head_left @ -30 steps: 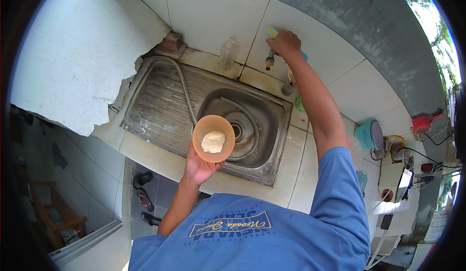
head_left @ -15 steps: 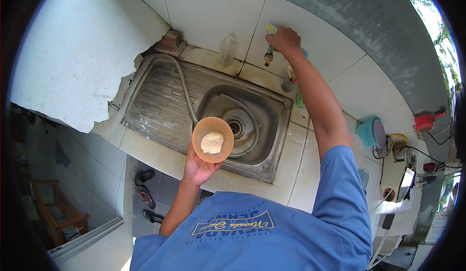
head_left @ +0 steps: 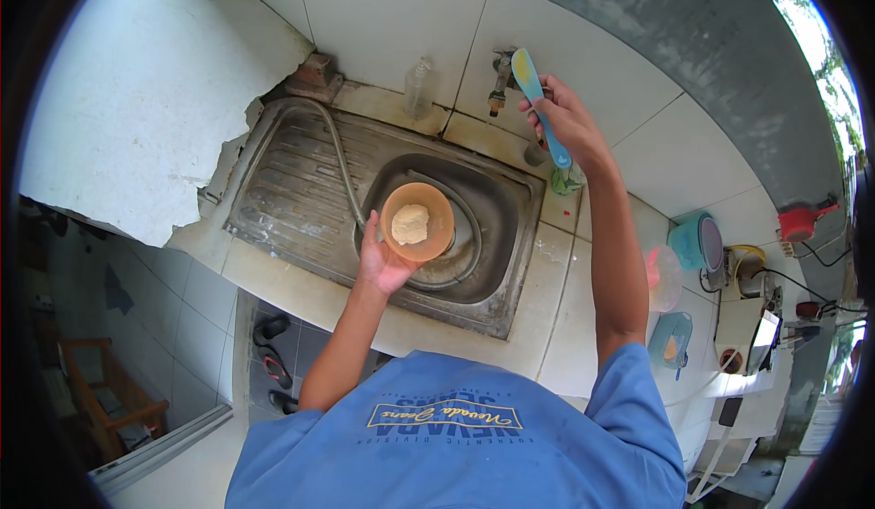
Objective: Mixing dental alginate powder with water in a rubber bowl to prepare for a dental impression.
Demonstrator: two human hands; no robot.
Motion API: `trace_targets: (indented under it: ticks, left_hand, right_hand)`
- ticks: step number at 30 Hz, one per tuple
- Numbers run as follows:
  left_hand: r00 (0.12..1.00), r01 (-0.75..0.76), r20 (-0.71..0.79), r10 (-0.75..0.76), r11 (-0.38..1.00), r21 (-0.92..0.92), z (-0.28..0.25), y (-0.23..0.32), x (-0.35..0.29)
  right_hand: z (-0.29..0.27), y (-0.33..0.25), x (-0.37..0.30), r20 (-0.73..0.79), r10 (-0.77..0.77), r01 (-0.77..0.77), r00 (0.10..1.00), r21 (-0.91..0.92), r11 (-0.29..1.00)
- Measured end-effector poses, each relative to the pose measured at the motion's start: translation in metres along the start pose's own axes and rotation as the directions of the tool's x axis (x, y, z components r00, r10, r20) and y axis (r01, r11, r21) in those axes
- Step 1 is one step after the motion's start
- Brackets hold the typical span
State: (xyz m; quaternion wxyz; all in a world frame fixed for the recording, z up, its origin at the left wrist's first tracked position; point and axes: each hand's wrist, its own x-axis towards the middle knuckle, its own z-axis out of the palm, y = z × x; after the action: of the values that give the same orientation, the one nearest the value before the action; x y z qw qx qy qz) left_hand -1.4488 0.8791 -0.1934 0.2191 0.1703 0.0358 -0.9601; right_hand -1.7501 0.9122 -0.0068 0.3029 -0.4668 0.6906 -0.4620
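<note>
My left hand (head_left: pixel 385 267) holds an orange plastic bowl (head_left: pixel 441 220) from its near side, above the basin of the steel sink (head_left: pixel 517 208). Inside the bowl lies a mound of pale, flour-like powder (head_left: pixel 410 224). My right hand (head_left: pixel 570 122) grips a light blue spatula (head_left: pixel 526 73) around its middle; its upper end looks yellowish. The spatula is raised just right of the wall tap (head_left: pixel 499 85), and the hand no longer covers that tap. No water can be seen coming from it.
A grey hose (head_left: pixel 338 144) runs across the drainboard and coils in the basin. A clear bottle (head_left: pixel 419 88) and a small cup (head_left: pixel 536 152) stand along the back ledge. At right are a turquoise container (head_left: pixel 697 240) and a blue tray (head_left: pixel 670 340). A broken-edged white panel (head_left: pixel 164 99) borders the left.
My right hand has come away from the tap, down and to the right, bringing the spatula into fuller view. My left hand has carried the bowl farther over the basin.
</note>
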Motion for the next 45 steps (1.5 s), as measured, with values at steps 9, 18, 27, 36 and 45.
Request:
trace_targets:
  ticks: [9, 18, 27, 36, 45]
  left_hand:
    - [0.982, -0.016, -0.188, 0.031, 0.997, 0.081, 0.034, -0.008, 0.158]
    - [0.997, -0.061, 0.044, 0.057, 0.994, 0.091, 0.068, -0.014, 0.255]
    - [0.997, 0.000, -0.080, 0.013, 0.988, 0.157, 0.047, -0.005, 0.225]
    - [0.980, -0.094, -0.159, 0.121, 0.982, 0.166, -0.009, -0.028, 0.097]
    - [0.987, -0.041, -0.147, 0.058, 0.992, 0.116, -0.019, -0.040, 0.071]
  right_hand:
    - [0.010, 0.136, -0.192, -0.242, 0.423, -0.474, 0.873, -0.217, 0.854]
    - [0.000, 0.117, -0.253, -0.301, 0.570, -0.537, 0.765, 0.191, 0.822]
    - [0.014, 0.089, -0.206, -0.320, 0.401, -0.398, 0.858, 0.077, 0.914]
    - [0.048, 0.063, -0.153, -0.134, 0.039, -0.094, 0.990, -0.440, 0.893]
    - [0.102, 0.091, -0.134, 0.114, -0.045, 0.113, 0.992, -0.705, 0.700]
